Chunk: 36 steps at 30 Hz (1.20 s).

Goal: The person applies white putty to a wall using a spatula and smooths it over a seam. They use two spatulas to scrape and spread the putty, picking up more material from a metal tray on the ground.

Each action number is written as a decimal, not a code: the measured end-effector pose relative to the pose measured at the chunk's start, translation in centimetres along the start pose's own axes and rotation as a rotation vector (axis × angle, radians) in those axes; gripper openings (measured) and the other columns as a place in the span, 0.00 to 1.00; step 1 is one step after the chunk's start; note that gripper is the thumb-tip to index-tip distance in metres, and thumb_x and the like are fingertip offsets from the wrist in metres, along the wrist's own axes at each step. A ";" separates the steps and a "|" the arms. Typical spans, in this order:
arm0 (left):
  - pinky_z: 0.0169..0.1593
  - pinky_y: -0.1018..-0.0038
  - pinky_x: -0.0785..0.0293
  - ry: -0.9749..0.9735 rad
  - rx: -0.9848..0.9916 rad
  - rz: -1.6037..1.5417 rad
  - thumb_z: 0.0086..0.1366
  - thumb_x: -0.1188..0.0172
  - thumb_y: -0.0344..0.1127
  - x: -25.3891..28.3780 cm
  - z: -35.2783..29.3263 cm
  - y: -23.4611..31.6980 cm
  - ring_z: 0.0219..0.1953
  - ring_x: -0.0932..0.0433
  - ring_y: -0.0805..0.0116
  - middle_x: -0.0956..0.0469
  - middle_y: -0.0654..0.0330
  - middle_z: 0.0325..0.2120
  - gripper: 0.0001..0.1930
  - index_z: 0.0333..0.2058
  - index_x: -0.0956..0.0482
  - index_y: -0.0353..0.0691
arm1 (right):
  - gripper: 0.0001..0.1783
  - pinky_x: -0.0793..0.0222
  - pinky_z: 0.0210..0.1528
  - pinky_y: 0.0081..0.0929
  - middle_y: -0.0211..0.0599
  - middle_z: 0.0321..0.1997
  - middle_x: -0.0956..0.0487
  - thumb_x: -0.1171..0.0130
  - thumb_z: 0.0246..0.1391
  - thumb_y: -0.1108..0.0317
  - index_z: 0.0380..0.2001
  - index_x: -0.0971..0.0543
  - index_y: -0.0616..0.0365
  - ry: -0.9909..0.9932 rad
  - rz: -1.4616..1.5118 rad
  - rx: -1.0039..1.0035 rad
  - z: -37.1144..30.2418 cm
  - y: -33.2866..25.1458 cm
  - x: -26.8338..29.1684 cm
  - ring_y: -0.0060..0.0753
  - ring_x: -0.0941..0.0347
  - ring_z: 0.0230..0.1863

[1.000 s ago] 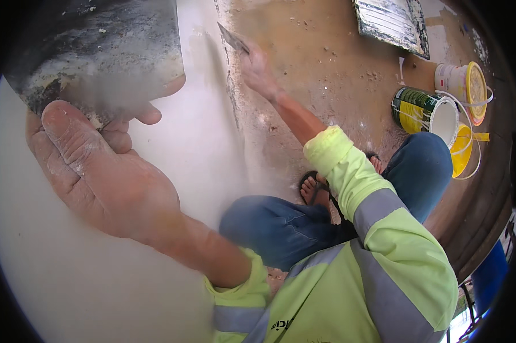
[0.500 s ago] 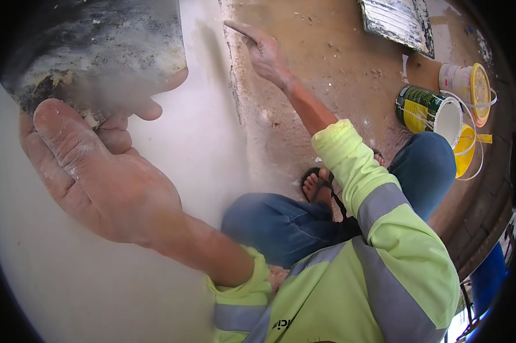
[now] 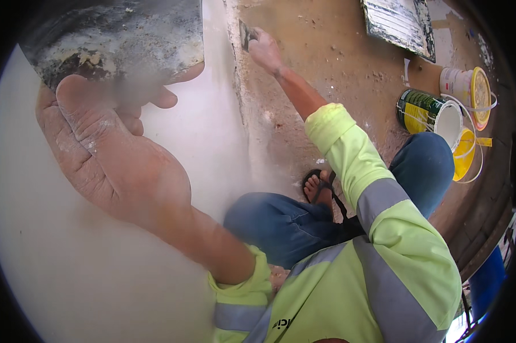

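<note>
My left hand (image 3: 120, 148), dusted with white, grips the near edge of a wide dark flat plate (image 3: 126, 40), thumb on top and fingers beneath. Pale dried plaster stains the plate, which runs past the top of the picture. Farther off, at the end of my outstretched arm, my right hand (image 3: 265, 52) is closed around a small putty knife (image 3: 246, 35). Its dark blade shows beside the edge where the white wall (image 3: 201, 137) meets the brown floor (image 3: 321, 57). Whether the blade touches that edge I cannot tell.
On the right stand a dark green and yellow bucket (image 3: 421, 110) tipped on its side, a white bucket with a yellow rim (image 3: 458, 83) and a yellow container (image 3: 463, 157). A plaster-crusted ridged tray (image 3: 398, 26) lies at the far right. My bent knees frame a sandalled foot (image 3: 318, 188).
My right hand has drawn slightly back and turned, bringing the putty knife's blade into sight. My left hand and the plate have shifted a little right and up.
</note>
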<state>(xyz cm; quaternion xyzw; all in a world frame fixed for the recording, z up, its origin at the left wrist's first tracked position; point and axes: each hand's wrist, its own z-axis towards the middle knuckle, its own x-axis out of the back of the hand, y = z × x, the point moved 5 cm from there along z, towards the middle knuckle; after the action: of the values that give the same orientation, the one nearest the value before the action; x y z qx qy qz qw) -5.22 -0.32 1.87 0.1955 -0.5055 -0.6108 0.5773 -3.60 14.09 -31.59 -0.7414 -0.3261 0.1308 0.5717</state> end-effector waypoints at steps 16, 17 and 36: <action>0.33 0.75 0.29 0.084 0.112 0.132 0.75 0.60 0.41 0.4 -0.6 1.8 0.27 0.23 0.62 0.25 0.46 0.33 0.19 0.49 0.35 0.26 | 0.19 0.32 0.55 0.31 0.48 0.47 0.22 0.55 0.55 0.73 0.49 0.26 0.69 -0.232 0.316 0.235 -9.9 -10.2 6.2 0.39 0.24 0.47; 0.33 0.75 0.29 0.060 0.063 0.118 0.75 0.60 0.40 0.2 -0.9 2.2 0.28 0.24 0.63 0.25 0.47 0.33 0.19 0.49 0.35 0.26 | 0.19 0.30 0.54 0.29 0.46 0.46 0.21 0.53 0.53 0.74 0.48 0.26 0.69 -0.218 0.522 0.020 -8.3 -8.6 8.8 0.36 0.24 0.46; 0.32 0.75 0.34 -0.091 0.172 0.341 0.76 0.63 0.42 -1.9 -2.7 2.3 0.31 0.26 0.69 0.25 0.53 0.33 0.20 0.50 0.33 0.29 | 0.20 0.35 0.58 0.40 0.39 0.52 0.22 0.51 0.54 0.73 0.50 0.23 0.50 0.048 -1.335 0.470 17.3 0.4 36.7 0.43 0.29 0.57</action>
<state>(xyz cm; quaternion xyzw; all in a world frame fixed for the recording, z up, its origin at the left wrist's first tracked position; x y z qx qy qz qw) -1.34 0.72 2.03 0.1279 -0.6070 -0.4670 0.6301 14.35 50.41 -30.76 -0.2427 -0.6616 -0.1972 0.6816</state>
